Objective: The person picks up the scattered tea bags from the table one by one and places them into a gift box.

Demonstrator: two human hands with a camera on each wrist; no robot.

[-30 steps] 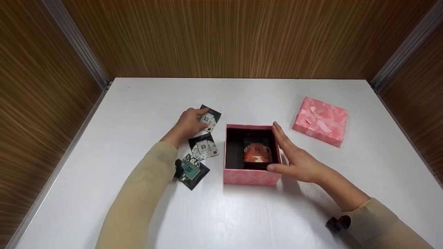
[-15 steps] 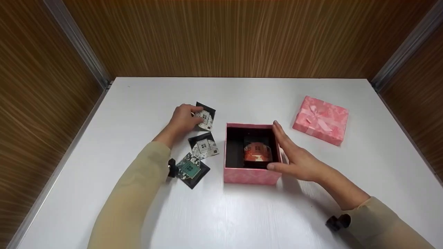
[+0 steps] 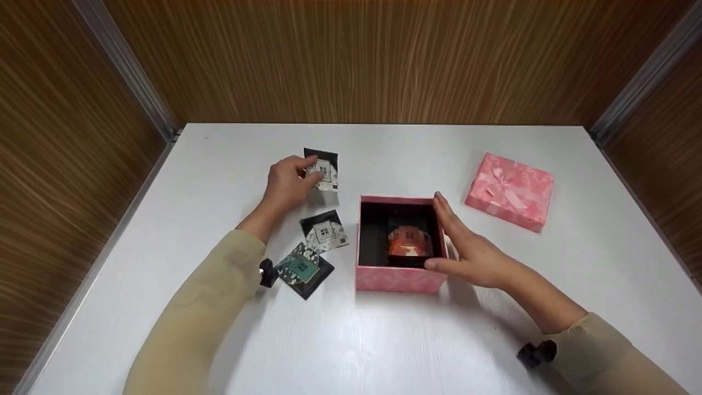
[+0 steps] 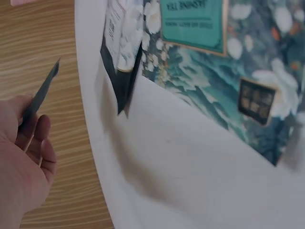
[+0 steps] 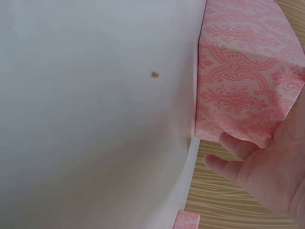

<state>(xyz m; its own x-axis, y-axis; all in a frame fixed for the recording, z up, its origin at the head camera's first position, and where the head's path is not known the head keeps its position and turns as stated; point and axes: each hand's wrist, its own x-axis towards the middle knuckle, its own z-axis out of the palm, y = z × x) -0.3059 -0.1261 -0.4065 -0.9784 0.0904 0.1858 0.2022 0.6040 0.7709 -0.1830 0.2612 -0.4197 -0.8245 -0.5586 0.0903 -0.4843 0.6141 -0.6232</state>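
My left hand (image 3: 288,181) pinches a black-and-white tea sachet (image 3: 326,174) between thumb and fingers, raised above the table. In the left wrist view the held sachet (image 4: 43,93) appears edge-on. Below that hand lie another black-and-white sachet (image 3: 326,233) and a green sachet (image 3: 303,270) marked as jasmine tea. Right of them stands a pink gift box (image 3: 400,280), lidless, with an orange-and-black sachet (image 3: 409,241) inside. My right hand (image 3: 476,258) rests along the box's right side, fingers extended, thumb at the front corner. Two of its fingers hang free in the right wrist view.
The pink lid (image 3: 510,192) with a bow lies on the white table (image 3: 395,340) at the back right. Wood-grain panels (image 3: 351,60) enclose the back and both sides. A dark wrist camera (image 3: 269,272) sits close to the green sachet.
My left hand has lifted the black-and-white sachet off the table and carried it slightly left and toward the back. My right hand and the box have stayed put.
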